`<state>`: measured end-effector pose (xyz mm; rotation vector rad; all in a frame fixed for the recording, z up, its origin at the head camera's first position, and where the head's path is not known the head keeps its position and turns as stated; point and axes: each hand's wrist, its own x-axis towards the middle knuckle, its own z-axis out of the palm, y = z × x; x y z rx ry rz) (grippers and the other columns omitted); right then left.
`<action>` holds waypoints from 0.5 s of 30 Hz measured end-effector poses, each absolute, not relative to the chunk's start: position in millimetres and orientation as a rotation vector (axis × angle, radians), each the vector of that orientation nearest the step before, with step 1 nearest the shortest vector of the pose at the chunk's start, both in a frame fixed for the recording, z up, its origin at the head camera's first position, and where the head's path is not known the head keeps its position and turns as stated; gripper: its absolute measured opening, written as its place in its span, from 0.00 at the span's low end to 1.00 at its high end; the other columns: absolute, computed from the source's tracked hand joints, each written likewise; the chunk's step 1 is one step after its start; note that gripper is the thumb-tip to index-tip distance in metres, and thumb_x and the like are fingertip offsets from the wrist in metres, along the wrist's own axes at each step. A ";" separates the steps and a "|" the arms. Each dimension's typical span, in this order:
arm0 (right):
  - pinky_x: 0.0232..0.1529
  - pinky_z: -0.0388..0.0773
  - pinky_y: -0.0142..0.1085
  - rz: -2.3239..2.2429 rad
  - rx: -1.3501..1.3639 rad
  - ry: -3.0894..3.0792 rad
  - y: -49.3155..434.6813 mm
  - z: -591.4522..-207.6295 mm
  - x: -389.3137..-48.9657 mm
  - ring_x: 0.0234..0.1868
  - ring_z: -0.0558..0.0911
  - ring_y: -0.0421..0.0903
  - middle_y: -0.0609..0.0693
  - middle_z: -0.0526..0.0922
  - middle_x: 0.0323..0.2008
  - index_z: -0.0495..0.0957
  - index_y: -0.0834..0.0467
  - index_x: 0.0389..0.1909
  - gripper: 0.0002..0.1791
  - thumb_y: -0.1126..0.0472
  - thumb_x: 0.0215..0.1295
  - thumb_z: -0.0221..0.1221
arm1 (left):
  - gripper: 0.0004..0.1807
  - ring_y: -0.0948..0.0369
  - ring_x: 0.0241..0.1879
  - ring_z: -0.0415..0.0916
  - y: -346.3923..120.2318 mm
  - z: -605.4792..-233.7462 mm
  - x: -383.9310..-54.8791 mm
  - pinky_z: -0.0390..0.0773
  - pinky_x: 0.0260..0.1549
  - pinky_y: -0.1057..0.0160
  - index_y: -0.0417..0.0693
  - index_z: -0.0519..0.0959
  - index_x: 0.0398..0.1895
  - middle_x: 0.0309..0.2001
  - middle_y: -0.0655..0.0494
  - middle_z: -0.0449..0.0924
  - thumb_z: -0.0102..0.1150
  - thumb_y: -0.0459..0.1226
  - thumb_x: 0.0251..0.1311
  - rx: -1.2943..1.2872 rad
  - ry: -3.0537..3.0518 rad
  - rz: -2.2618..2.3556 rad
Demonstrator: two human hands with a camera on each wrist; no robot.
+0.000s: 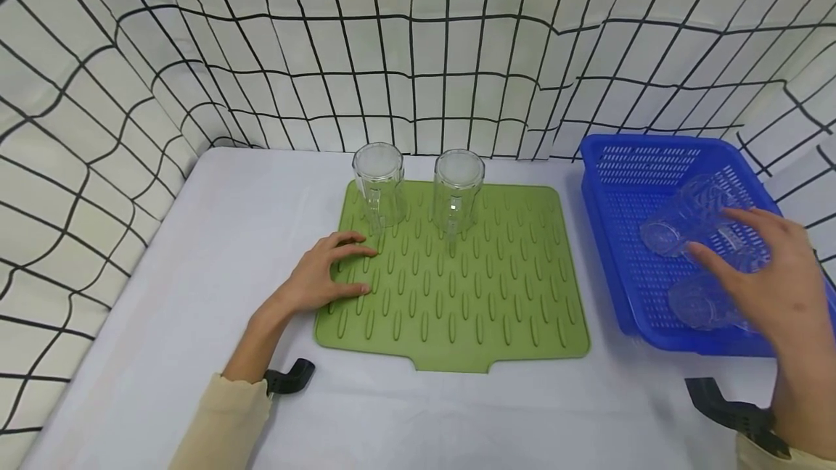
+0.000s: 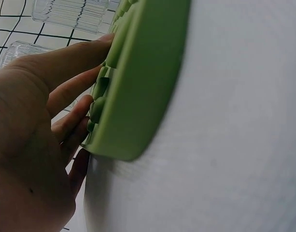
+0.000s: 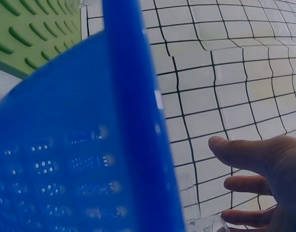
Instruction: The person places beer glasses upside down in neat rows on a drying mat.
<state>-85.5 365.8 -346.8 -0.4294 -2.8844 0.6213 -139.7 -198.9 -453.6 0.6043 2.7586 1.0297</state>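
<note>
My left hand [image 1: 326, 272] rests its fingertips on the left edge of a green drying mat [image 1: 451, 339], fingers loosely extended. Two clear glass mugs [image 1: 380, 187] [image 1: 459, 191] stand upside down on the mat's far part, their handles facing me. Over the blue basket [image 1: 607, 274] at the right, my right hand [image 1: 771, 274] is held with thumb and fingers spread apart. Inside the basket lie clear glass mugs, one [image 1: 673, 227] just beyond the hand and another [image 1: 702, 303] nearer me, partly hidden by the hand. Whether the fingers touch the far mug, I cannot tell.
A white cloth [image 1: 215, 274] covers the table beneath the mat and basket. White curtains with a black grid pattern [image 1: 424, 56] hang at the back and both sides. The basket's raised rim [image 3: 133, 121] stands beside the right hand.
</note>
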 end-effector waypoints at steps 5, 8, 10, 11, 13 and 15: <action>0.75 0.49 0.76 0.577 -0.541 -2.892 374.1 -348.3 -83.6 0.81 0.49 0.76 0.71 0.46 0.82 0.55 0.60 0.81 0.44 0.37 0.77 0.53 | 0.30 0.36 0.75 0.62 -199.9 -455.9 -141.0 0.62 0.71 0.30 0.51 0.82 0.64 0.73 0.41 0.68 0.78 0.43 0.56 0.603 2.756 1.030; 0.74 0.49 0.77 0.548 -0.613 -2.908 378.0 -347.8 -83.0 0.80 0.49 0.76 0.73 0.47 0.81 0.55 0.60 0.81 0.45 0.35 0.76 0.52 | 0.30 0.36 0.75 0.62 -200.1 -456.6 -140.8 0.62 0.71 0.30 0.51 0.82 0.64 0.73 0.42 0.68 0.78 0.42 0.56 0.602 2.757 1.032; 0.74 0.49 0.77 0.546 -0.644 -2.915 380.0 -347.9 -82.8 0.80 0.49 0.76 0.73 0.47 0.81 0.54 0.60 0.81 0.46 0.33 0.76 0.51 | 0.30 0.36 0.75 0.62 -200.1 -456.8 -140.5 0.62 0.71 0.30 0.51 0.82 0.64 0.73 0.42 0.69 0.78 0.42 0.56 0.601 2.760 1.032; 0.74 0.50 0.77 0.549 -0.660 -2.919 380.7 -348.0 -82.6 0.80 0.49 0.76 0.73 0.46 0.81 0.54 0.60 0.81 0.47 0.33 0.76 0.50 | 0.30 0.36 0.75 0.62 -200.0 -456.6 -140.3 0.62 0.71 0.30 0.51 0.82 0.64 0.73 0.42 0.69 0.78 0.42 0.56 0.599 2.761 1.030; 0.75 0.49 0.76 0.556 -0.670 -2.918 382.5 -349.5 -82.6 0.81 0.49 0.76 0.73 0.46 0.81 0.54 0.61 0.81 0.48 0.32 0.75 0.50 | 0.30 0.36 0.75 0.62 -199.9 -456.5 -139.8 0.62 0.71 0.30 0.51 0.82 0.64 0.73 0.42 0.69 0.78 0.42 0.56 0.598 2.761 1.031; 0.76 0.48 0.75 0.558 -0.681 -2.918 384.4 -351.1 -82.6 0.81 0.48 0.75 0.72 0.46 0.81 0.53 0.61 0.82 0.49 0.31 0.74 0.50 | 0.30 0.36 0.75 0.61 -199.7 -456.2 -139.2 0.62 0.71 0.30 0.50 0.82 0.64 0.73 0.42 0.68 0.78 0.42 0.56 0.597 2.760 1.037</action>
